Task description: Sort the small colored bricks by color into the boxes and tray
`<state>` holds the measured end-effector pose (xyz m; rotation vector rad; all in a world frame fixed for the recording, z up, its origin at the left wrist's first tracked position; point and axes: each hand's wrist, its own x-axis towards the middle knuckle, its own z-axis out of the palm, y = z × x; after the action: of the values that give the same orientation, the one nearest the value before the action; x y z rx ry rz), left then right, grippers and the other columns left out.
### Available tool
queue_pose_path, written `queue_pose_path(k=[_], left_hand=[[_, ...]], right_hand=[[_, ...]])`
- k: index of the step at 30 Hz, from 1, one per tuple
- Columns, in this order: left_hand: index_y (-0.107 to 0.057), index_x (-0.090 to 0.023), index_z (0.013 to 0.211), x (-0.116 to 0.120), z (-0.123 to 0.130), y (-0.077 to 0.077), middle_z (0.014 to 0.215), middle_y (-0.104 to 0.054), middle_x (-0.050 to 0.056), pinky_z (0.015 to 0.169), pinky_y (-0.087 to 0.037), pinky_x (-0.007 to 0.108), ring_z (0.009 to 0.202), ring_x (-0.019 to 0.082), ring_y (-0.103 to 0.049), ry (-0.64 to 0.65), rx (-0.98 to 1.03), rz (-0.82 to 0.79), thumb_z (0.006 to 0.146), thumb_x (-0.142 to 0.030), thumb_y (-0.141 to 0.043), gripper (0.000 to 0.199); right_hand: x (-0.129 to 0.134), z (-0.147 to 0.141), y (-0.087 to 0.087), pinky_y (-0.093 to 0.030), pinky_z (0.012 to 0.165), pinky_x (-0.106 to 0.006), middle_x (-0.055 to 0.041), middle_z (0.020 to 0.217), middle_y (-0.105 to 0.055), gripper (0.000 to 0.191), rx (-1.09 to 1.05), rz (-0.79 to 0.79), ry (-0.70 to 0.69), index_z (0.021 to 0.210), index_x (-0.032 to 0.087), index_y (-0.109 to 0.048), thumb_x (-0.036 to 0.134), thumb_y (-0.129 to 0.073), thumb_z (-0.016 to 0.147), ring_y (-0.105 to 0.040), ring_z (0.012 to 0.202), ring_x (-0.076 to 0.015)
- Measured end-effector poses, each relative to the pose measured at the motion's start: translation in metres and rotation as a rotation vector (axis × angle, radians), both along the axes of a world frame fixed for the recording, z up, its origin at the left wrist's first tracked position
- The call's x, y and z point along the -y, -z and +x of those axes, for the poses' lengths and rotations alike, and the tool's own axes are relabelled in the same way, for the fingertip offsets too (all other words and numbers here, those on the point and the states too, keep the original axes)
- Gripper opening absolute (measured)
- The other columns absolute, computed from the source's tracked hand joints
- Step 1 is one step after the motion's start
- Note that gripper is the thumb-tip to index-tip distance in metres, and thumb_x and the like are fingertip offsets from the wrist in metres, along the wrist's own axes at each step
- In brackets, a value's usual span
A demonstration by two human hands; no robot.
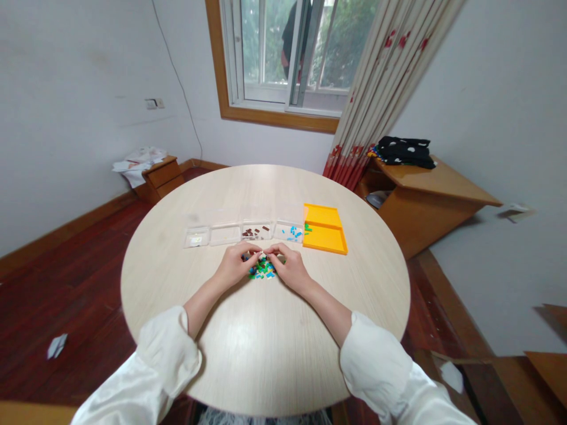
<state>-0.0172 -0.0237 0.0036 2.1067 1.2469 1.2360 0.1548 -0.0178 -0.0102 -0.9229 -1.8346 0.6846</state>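
A pile of small mixed bricks [263, 269] in green, blue, white and dark colours lies on the round table. My left hand [238, 261] curves over the pile's left side, thumb and fingertips pinched together. From the right, my right hand [287, 263] meets it with its fingers closed too. Between the fingertips is a tiny pale piece, too small to make out. Beyond the hands stands a clear box with brown pieces [256, 231], and to its right a clear box with blue pieces [291, 232]. Some green pieces [308, 228] lie by the open yellow box [325, 237].
Two more clear boxes stand on the left, one without visible pieces [225, 235] and one with pale pieces [196, 237]. The round table's [274, 348] edge curves around my arms. A wooden cabinet [425, 200] stands behind at the right.
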Motion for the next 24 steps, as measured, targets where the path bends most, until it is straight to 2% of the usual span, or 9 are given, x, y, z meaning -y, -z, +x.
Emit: queue_pose_path(k=[7, 15, 21, 24], left_hand=[[-0.064, -0.016, 0.077, -0.003, -0.005, -0.002, 0.078, -0.066, 0.004, 0.069, -0.047, 0.027, 0.072, 0.014, -0.059, -0.079, 0.156, 0.012, 0.073, -0.019, -0.057, 0.008], [-0.060, -0.016, 0.088, -0.008, -0.011, -0.001, 0.085, -0.063, 0.004, 0.068, -0.046, 0.026, 0.069, 0.012, -0.054, -0.162, 0.261, 0.035, 0.072, -0.019, -0.058, 0.017], [-0.059, -0.017, 0.091, -0.008, -0.009, -0.003, 0.086, -0.063, 0.004, 0.066, -0.047, 0.026, 0.071, 0.012, -0.056, -0.166, 0.256, 0.066, 0.071, -0.019, -0.058, 0.020], [-0.060, -0.016, 0.088, -0.009, -0.015, -0.005, 0.084, -0.063, 0.004, 0.068, -0.046, 0.026, 0.070, 0.012, -0.056, -0.221, 0.242, 0.099, 0.074, -0.022, -0.057, 0.016]], right_hand=[[0.000, -0.001, 0.000, -0.049, 0.073, -0.027, -0.0029, 0.081, -0.067, 0.012, 0.009, 0.002, 0.013, 0.084, 0.018, -0.062, 0.019, -0.050, 0.082, -0.063, 0.076, -0.0143], [0.000, 0.000, 0.002, -0.049, 0.071, -0.026, -0.0024, 0.081, -0.066, 0.012, 0.022, 0.001, 0.023, 0.084, 0.018, -0.061, 0.018, -0.049, 0.081, -0.062, 0.075, -0.0136], [0.000, -0.001, 0.001, -0.049, 0.071, -0.026, -0.0028, 0.080, -0.066, 0.012, 0.017, 0.004, 0.019, 0.083, 0.018, -0.061, 0.018, -0.049, 0.081, -0.062, 0.075, -0.0134], [0.001, -0.001, -0.001, -0.049, 0.071, -0.026, -0.0029, 0.080, -0.066, 0.012, 0.018, -0.001, 0.024, 0.082, 0.018, -0.061, 0.019, -0.049, 0.081, -0.062, 0.075, -0.0135]])
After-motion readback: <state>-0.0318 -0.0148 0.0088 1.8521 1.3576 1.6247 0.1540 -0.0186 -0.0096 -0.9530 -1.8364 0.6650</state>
